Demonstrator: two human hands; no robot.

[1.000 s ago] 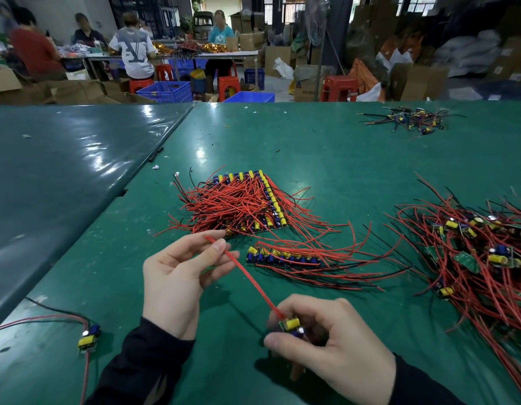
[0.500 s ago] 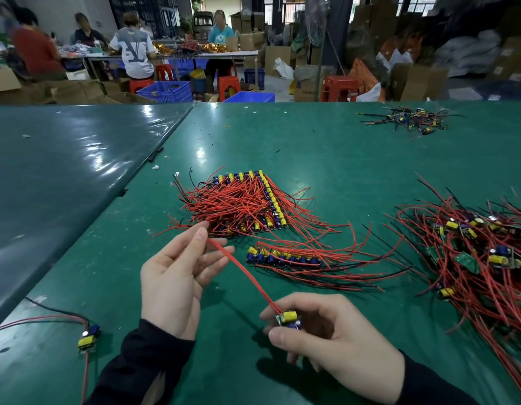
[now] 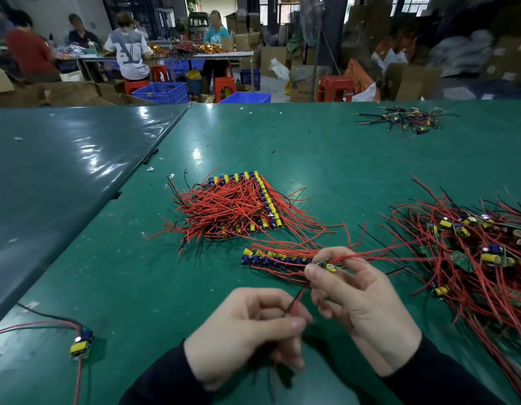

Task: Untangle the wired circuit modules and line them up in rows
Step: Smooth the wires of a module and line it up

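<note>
Right hand [image 3: 361, 296] pinches module [image 3: 329, 267] at row [image 3: 275, 258] end; left hand [image 3: 247, 331] pinches its wire [image 3: 296, 299]. I risk snagging row's wires, knocking row crooked.

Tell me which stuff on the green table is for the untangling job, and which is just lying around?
For the job:
- module pinched in the right hand
- its wires, pinched by the left hand
- short row
- stacked rows
- tangled pile

Lying about:
- lone module, near left
- small far pile
- blue crates
</note>
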